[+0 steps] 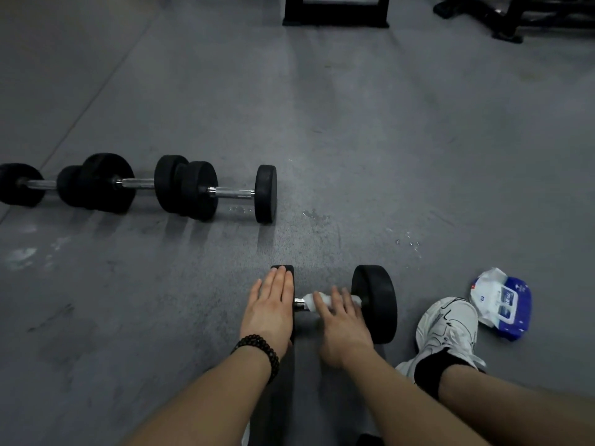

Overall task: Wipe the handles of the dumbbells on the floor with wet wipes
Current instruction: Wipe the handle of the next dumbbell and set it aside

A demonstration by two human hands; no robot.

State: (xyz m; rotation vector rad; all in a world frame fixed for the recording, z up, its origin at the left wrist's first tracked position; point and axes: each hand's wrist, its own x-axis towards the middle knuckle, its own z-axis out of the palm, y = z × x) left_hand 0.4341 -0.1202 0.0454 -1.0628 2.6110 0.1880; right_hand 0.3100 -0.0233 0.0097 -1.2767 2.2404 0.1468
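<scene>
A black dumbbell [375,302] lies on the grey floor right in front of me. My left hand [269,312] lies flat with straight fingers on its left weight plate. My right hand [343,325] holds a white wet wipe [310,300] wrapped over the chrome handle, fingers curled over it. Three more black dumbbells lie in a row to the far left: the nearest [230,192], the middle one [136,183] and the farthest [24,185].
A blue and white pack of wet wipes [502,304] lies on the floor at the right, beside my white shoe [447,329]. Water drops [407,243] spot the floor. A black equipment base [336,14] and a black frame [512,17] stand at the far edge.
</scene>
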